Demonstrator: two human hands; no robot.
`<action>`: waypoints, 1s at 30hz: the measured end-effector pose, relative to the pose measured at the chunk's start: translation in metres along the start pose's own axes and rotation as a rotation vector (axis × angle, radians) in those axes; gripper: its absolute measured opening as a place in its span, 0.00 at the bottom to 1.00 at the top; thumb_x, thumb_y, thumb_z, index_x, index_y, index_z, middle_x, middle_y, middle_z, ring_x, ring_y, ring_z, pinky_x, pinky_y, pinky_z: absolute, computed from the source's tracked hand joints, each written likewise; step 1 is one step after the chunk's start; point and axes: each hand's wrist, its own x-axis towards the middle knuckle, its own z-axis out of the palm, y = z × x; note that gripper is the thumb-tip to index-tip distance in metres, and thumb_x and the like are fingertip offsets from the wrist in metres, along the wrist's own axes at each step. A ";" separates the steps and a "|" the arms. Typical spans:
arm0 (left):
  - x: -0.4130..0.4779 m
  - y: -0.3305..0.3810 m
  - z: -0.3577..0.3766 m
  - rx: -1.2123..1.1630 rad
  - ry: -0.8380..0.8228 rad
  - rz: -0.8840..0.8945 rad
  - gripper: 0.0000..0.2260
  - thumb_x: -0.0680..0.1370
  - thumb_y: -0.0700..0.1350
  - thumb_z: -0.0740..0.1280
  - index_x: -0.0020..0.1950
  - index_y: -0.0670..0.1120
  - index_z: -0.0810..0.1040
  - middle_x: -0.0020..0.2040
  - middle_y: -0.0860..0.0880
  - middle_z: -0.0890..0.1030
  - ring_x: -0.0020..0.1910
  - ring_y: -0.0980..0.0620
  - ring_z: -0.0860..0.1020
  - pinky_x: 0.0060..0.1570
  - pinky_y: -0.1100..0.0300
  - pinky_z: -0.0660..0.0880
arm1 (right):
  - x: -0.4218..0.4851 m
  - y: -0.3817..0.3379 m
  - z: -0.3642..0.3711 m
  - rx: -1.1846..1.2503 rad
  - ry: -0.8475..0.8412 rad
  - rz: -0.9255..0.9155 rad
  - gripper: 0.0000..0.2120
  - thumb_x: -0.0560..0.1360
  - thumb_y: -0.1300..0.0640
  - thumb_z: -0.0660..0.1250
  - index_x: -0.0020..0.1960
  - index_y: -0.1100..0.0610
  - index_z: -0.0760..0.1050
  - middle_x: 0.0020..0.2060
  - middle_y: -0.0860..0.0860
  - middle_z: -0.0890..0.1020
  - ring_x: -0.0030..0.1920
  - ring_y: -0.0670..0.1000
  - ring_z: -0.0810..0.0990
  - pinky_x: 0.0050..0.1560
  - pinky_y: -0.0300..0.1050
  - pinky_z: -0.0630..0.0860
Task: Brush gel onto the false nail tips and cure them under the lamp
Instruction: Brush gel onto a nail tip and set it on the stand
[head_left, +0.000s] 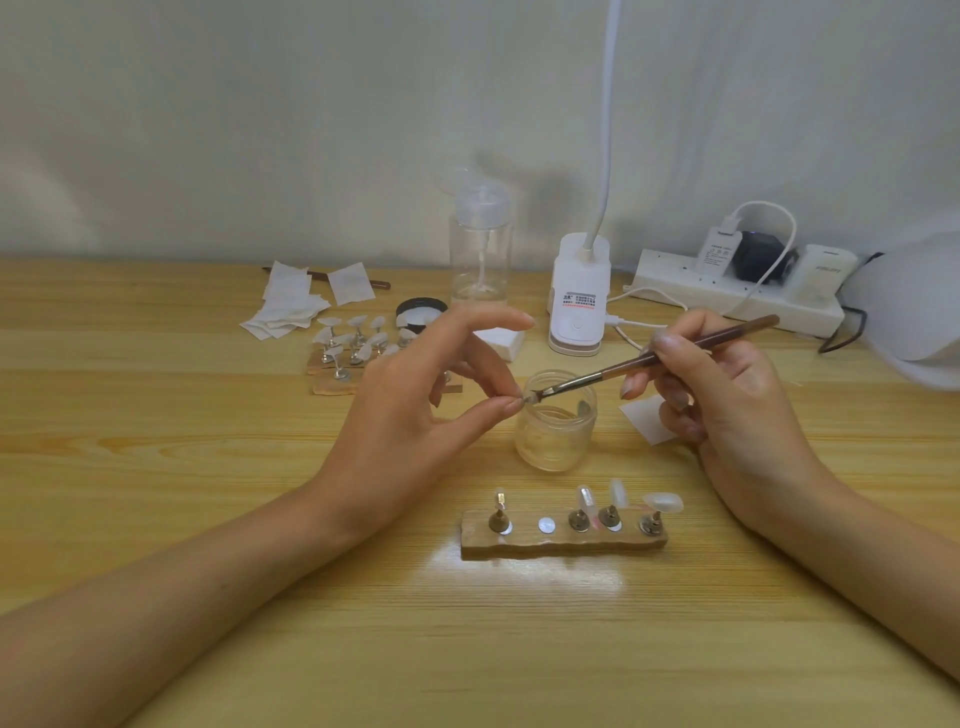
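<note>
My left hand (415, 395) pinches a small false nail tip (525, 400) between thumb and finger, just above the rim of an open glass gel jar (555, 434). My right hand (727, 395) grips a brown-handled brush (654, 358), and its bristles touch the pinched tip. In front of the jar lies a wooden holder block (563, 540) with several metal stands carrying nail tips (662, 503); one spot on it shows only a bare white disc (546, 526).
Behind my left hand stand more wooden holders with nail tips (353, 338), white wipes (291, 306), a black jar lid (421, 312) and a clear pump bottle (480, 254). A white clip lamp (579, 296) and a power strip (737, 291) sit at the back right. A white pad (647, 418) lies under my right hand.
</note>
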 end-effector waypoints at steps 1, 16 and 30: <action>0.000 0.000 0.000 -0.002 -0.001 0.001 0.21 0.76 0.39 0.75 0.65 0.52 0.75 0.43 0.57 0.84 0.47 0.57 0.81 0.40 0.62 0.69 | 0.000 0.000 -0.001 0.001 0.017 0.010 0.10 0.74 0.50 0.69 0.40 0.52 0.71 0.32 0.54 0.83 0.29 0.47 0.62 0.25 0.36 0.58; 0.001 0.001 0.000 0.006 0.002 0.000 0.20 0.76 0.40 0.75 0.65 0.51 0.75 0.43 0.57 0.84 0.47 0.56 0.81 0.39 0.63 0.69 | 0.000 -0.001 0.001 -0.012 -0.004 -0.043 0.10 0.77 0.52 0.67 0.37 0.47 0.73 0.32 0.54 0.83 0.29 0.47 0.64 0.24 0.34 0.60; 0.000 0.001 0.000 0.007 0.002 0.002 0.20 0.76 0.41 0.74 0.65 0.53 0.75 0.43 0.57 0.84 0.47 0.56 0.81 0.40 0.65 0.69 | -0.002 -0.001 0.000 -0.002 -0.021 -0.073 0.08 0.77 0.53 0.66 0.40 0.50 0.72 0.32 0.54 0.83 0.28 0.47 0.65 0.24 0.34 0.61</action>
